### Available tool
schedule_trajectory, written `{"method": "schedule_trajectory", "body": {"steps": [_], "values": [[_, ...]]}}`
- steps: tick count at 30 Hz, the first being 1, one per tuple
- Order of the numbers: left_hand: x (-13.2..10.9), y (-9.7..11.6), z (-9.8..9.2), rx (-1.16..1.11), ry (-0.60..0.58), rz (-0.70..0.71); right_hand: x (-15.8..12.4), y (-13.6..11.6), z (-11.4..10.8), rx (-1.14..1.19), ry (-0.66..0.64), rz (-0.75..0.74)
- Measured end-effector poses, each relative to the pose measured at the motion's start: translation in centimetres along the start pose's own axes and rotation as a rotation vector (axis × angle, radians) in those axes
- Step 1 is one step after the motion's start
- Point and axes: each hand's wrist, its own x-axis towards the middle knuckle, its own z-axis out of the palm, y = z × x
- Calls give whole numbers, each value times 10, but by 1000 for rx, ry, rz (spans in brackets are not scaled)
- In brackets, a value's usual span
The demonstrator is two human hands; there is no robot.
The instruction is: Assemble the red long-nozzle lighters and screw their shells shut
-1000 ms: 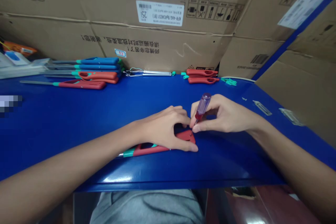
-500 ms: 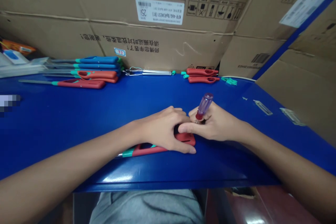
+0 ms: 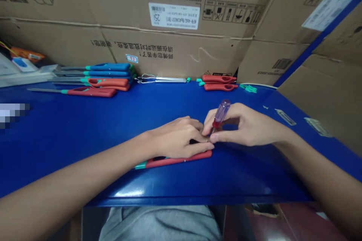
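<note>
Along the far edge of the blue workbench (image 3: 70, 120), blue and red long-nosed lighters (image 3: 109, 67) lie in rows, backed by stacked cardboard cartons (image 3: 175, 51) with printed labels.

I'm counting one left hand (image 3: 178, 138), one right hand (image 3: 246, 127), one screwdriver (image 3: 221, 113) and one red utility lighter (image 3: 175, 163).
Along the back I'm seeing two blue utility lighters (image 3: 109, 67), three red utility lighters (image 3: 93, 92), two red lighter bodies (image 3: 219, 79) and one metal lighter barrel (image 3: 169, 80).

This is a small-parts assembly workshop: a blue workbench (image 3: 70, 120) holds rows of red and blue utility lighters (image 3: 96, 91) before stacked cardboard cartons (image 3: 183, 62).
</note>
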Motion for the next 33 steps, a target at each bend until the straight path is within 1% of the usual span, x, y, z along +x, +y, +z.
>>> {"method": "schedule_trajectory", "body": {"steps": [2, 4, 6, 8, 10, 13, 16, 18, 19, 20, 21, 23, 25, 26, 29, 32, 33], "values": [[0, 1, 0, 9, 1, 0, 0, -1, -3, 46, -40, 38], [0, 1, 1, 18, 4, -2, -1, -1, -5, 53, -54, 74], [-1, 1, 1, 28, 9, -20, -1, -1, -4, 6, -20, 83], [-2, 1, 0, 37, -4, -55, -1, -1, 0, -83, 54, 51], [-3, 1, -4, 43, -59, -110, 0, 1, 7, -163, 126, 11], [-3, 5, -12, 61, -170, -225, 3, 7, 20, -204, 200, -49], [-2, 12, -22, 101, -233, -350, 6, 11, 30, -204, 220, -118], [-4, 15, -30, 101, -300, -407, 7, 10, 30, -186, 236, -125], [-5, 15, -33, 87, -345, -426, 7, 9, 28, -170, 279, -107], [-6, 15, -37, 73, -385, -440, 7, 6, 24, -155, 350, -79], [-8, 14, -40, 60, -416, -451, 7, 5, 19, -143, 447, -47], [-10, 11, -47, 57, -441, -472, 7, 4, 10, -153, 666, 2], [-12, 7, -52, 82, -430, -497, 7, 9, 4, -213, 804, 18], [-13, 5, -54, 99, -417, -516, 7, 13, 3, -257, 821, 25], [-24, -4, -58, 133, -347, -554, 10, 30, 7, -394, 787, 25], [-46, -15, -62, 122, -228, -560, 11, 38, 14, -498, 715, -60], [-55, -18, -64, 110, -204, -584, 10, 38, 15, -513, 705, -87]]}}
